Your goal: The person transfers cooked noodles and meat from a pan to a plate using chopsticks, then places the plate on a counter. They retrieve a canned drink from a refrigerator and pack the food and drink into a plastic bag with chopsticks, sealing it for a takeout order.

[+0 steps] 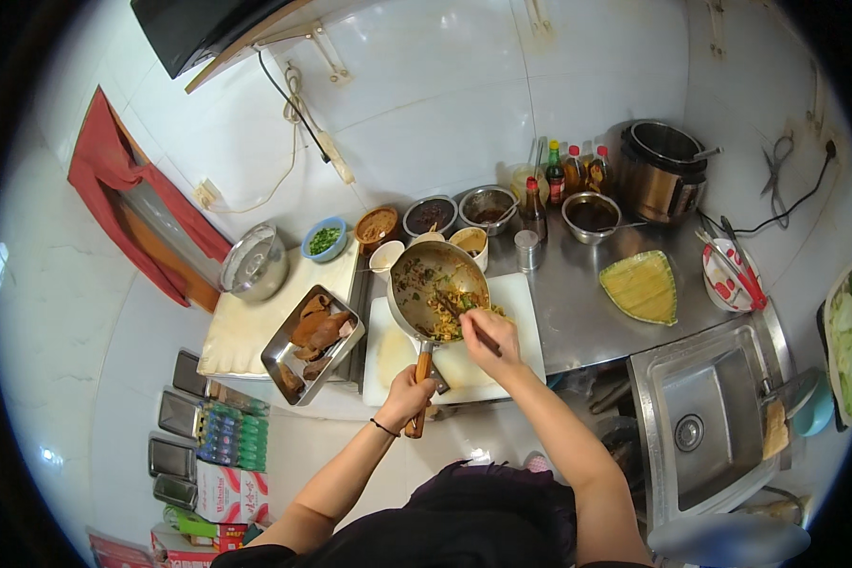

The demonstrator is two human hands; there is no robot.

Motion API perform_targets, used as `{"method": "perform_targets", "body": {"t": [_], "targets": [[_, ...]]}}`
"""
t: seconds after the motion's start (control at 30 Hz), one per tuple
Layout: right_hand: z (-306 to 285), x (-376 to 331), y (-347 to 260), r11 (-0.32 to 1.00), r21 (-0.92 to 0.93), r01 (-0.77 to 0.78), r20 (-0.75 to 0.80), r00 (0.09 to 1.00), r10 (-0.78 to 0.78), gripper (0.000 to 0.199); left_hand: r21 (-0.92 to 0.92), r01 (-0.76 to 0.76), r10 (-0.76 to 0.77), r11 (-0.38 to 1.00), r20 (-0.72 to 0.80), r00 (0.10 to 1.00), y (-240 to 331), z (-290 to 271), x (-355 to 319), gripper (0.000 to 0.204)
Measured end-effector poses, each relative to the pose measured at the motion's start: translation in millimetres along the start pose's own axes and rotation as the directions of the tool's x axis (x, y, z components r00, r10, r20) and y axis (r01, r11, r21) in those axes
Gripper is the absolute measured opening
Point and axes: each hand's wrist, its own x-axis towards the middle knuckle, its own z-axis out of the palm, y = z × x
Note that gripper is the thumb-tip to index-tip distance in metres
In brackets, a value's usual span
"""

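My left hand is closed around the wooden handle of a metal saucepan. The pan is tilted over a white cutting board, its inside showing. Chopped food in yellow, green and brown lies in its lower part, and some shows past the right rim. In my right hand are dark chopsticks, their tips inside the pan among the food. Part of a dark metal blade shows beside the pan handle; the rest of it is hidden.
Left of the board sits a metal tray of brown cooked meat. Behind are a blue bowl of chopped greens, several sauce bowls, bottles and a pressure cooker. To the right are a yellow woven mat and a sink.
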Motion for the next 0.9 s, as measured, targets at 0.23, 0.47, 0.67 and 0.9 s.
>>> {"method": "perform_targets", "body": {"t": [0.23,0.47,0.67,0.9], "targets": [[38.2,11.6,-26.6,0.955,0.225,-0.192,-0.166,0.959,0.232,0.008,-0.013,-0.008,0.008,1.0,0.016,1.0,-4.7,5.2,0.1,0.016],[27.5,-1.9,-0.6,0.97,0.032,-0.24,-0.21,0.947,0.241,0.01,-0.011,-0.026,0.026,1.0,-0.021,0.999,-4.3,9.7,-2.5,0.016],[33.3,-3.5,-35.9,0.953,0.239,-0.188,-0.058,0.976,0.208,0.004,0.006,-0.08,0.081,0.997,-0.044,0.996,-17.9,3.3,-2.7,0.017],[-15.6,8.5,8.9,0.963,0.062,-0.262,-0.032,0.964,0.264,0.01,0.005,-0.104,0.104,0.995,-0.106,0.989,-27.4,4.5,-1.2,0.017]]}}
